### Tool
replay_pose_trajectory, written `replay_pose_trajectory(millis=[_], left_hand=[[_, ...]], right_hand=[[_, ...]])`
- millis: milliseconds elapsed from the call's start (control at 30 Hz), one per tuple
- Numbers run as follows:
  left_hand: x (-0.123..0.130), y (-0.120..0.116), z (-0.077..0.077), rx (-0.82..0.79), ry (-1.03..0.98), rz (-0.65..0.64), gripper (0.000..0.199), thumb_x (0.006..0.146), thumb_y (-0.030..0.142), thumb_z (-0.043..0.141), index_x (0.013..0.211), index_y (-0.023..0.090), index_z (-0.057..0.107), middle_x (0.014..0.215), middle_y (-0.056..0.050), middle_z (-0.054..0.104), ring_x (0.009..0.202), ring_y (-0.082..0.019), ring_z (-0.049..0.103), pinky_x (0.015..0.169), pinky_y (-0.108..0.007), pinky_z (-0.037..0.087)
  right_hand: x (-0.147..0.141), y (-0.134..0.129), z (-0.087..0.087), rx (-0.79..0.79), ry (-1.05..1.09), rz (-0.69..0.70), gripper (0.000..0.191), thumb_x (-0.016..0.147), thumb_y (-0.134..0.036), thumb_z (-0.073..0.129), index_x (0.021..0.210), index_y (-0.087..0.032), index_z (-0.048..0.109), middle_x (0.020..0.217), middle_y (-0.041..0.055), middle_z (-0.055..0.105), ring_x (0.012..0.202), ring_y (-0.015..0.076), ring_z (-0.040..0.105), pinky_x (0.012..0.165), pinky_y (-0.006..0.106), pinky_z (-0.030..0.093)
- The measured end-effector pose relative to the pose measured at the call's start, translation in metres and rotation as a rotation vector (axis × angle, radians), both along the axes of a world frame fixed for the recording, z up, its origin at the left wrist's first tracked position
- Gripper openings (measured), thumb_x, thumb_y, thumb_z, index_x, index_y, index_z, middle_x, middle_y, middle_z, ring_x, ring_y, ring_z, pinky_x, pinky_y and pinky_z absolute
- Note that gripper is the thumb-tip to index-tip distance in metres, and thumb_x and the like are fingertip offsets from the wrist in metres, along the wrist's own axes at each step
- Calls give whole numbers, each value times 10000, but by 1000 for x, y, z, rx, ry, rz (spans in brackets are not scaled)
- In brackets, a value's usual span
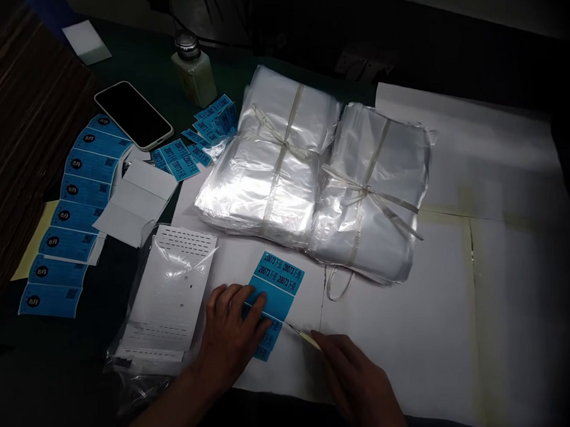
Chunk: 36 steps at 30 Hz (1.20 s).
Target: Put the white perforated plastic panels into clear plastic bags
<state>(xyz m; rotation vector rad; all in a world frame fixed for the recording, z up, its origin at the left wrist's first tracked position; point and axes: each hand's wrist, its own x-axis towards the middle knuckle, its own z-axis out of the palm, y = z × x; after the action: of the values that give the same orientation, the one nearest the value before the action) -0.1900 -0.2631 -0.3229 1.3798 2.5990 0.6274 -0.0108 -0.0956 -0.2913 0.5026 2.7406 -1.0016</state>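
Pressing down on a strip of blue printed paper labels (pixel 274 287), the left hand (pixel 228 340) lies flat across the strip's lower half, fingers loosely together, not gripping. Strip sits on a large white paper sheet (pixel 411 340), just below the bundles. Right hand (pixel 359 379) is curled shut around a slim pale-handled pointed tool (pixel 304 336), its metal tip just beside the strip's edge; cannot tell if touching. Nearby: two bundles of clear plastic bags tied with white string (pixel 274 158), a white perforated card in clear film (pixel 168 286), a fan of blue labels (pixel 72 208), a black smartphone (pixel 132 114), a small white bottle with a metal cap (pixel 193 73).
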Motion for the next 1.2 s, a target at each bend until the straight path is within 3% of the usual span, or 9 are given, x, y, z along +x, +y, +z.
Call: replay_pose_trajectory(millis=[200,333,700,1200], left_hand=[[-7,-15,-4,-70,-191,-255,520,889,141,475,1387,183,329,1424,-67,414,1381,-314,182,1116,-627,128],[-9,-17,-4,-96,-276,-157,576,896,174,467,1418,136,229,1445,-102,371,1395,-284,149,1139,-581,126],[-5,-10,-8,-26,-248,-66,505,887,203,511,1358,195,328,1328,-74,508,1372,-272,230,1129,-572,173],[-5,-10,-9,-24,-250,-61,488,885,204,521,1342,184,352,1327,-69,508,1371,-264,230,1138,-553,165]], right_hand=[[-6,-7,-17,166,-31,110,439,904,-168,427,1340,-223,429,1057,120,598,838,197,606,580,284,528],[-8,-20,-24,192,-36,106,490,885,-126,447,1360,-236,402,1057,118,595,901,223,575,592,299,511],[-12,-26,-30,202,9,89,537,875,-98,481,1373,-277,392,1037,86,602,901,214,565,608,291,503],[-23,-30,-29,173,58,71,501,874,-103,493,1350,-250,435,1025,87,608,895,208,568,635,290,511]])
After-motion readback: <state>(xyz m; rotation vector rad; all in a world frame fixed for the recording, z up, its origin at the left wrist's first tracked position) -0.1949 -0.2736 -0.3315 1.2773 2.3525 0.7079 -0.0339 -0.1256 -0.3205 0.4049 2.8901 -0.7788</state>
